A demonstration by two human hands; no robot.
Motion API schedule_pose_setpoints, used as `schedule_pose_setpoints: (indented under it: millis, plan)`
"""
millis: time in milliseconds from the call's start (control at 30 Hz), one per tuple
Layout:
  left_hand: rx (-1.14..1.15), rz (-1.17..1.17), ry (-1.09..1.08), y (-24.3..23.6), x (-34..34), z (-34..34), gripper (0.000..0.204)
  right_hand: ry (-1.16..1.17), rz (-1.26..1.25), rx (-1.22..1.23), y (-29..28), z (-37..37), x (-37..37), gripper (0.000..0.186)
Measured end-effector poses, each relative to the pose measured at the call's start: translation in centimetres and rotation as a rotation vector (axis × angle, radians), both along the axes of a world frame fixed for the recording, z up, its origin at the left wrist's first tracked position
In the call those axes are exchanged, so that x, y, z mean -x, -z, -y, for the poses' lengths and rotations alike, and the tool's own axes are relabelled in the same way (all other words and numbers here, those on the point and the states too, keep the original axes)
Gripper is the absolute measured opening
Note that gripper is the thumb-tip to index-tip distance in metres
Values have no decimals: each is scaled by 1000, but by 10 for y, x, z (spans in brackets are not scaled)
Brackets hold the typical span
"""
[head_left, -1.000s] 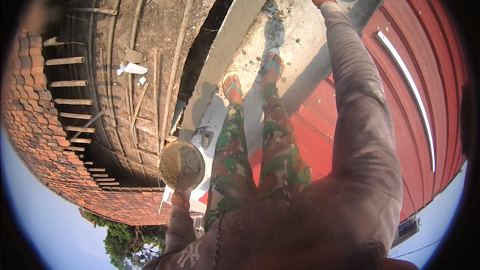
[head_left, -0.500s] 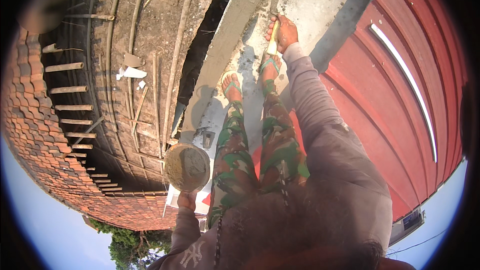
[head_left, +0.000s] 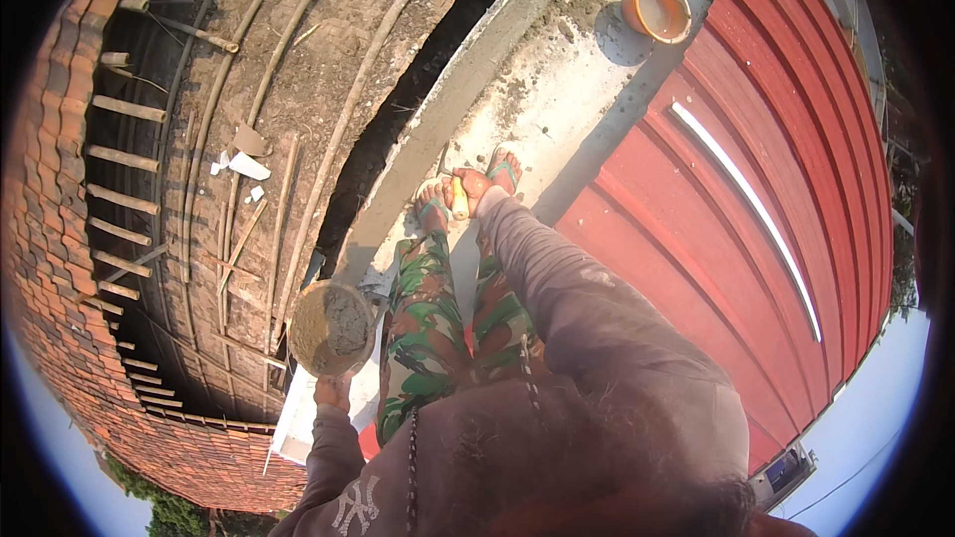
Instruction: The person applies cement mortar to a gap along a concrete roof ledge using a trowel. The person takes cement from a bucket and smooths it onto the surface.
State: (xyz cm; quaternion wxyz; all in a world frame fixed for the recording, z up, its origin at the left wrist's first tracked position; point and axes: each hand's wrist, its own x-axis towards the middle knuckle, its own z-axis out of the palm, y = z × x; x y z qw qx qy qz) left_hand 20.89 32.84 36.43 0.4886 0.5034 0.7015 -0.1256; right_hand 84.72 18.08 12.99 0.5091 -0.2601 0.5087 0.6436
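My left hand point(head_left: 333, 391), at the lower left, grips a round bucket point(head_left: 307, 321) by its near side. Wet grey mortar point(head_left: 348, 328) lies inside it, heaped toward the right. Closed round the pale yellow handle of a trowel point(head_left: 460, 201) is my right hand point(head_left: 474, 187), low over the ledge by my sandalled feet. The trowel's blade is mostly hidden and looks thin from here, close to the smoothed mortar band point(head_left: 423, 139) along the ledge's left edge.
An orange bucket point(head_left: 634, 14) stands farther along the concrete ledge point(head_left: 557, 104). Red metal roofing point(head_left: 686, 268) with a white strip point(head_left: 746, 219) borders the right. Leftward, past a dark gap point(head_left: 398, 89), are bamboo poles point(head_left: 343, 124) and a tiled roof point(head_left: 60, 219).
My right hand has drawn the trowel back from farther along the ledge to beside my feet. The view has shifted, bringing the orange bucket fully into sight. My left hand still holds its bucket.
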Motion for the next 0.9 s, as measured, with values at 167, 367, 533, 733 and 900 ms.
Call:
schedule_pose_setpoints:
  millis: [167, 367, 533, 733, 900]
  plan:
    - [-47, -89, 83, 41, -28, 35, 14, -251, 170, -112, -119, 11, 34, 30]
    - [-64, -71, 99, 4, -74, 30, 18, -740, 828, -95, -298, 65, -43, 35]
    - [-123, -49, 149, -21, -88, 32, 21, -909, 1158, 186, -369, 151, -103, 39]
    - [-188, -39, 127, -20, -102, 70, 26, -855, 1057, 532, -324, 280, -119, 36]
    - [-218, -87, 79, -20, -108, 122, 29, -698, 820, 572, -256, 377, -75, 35]
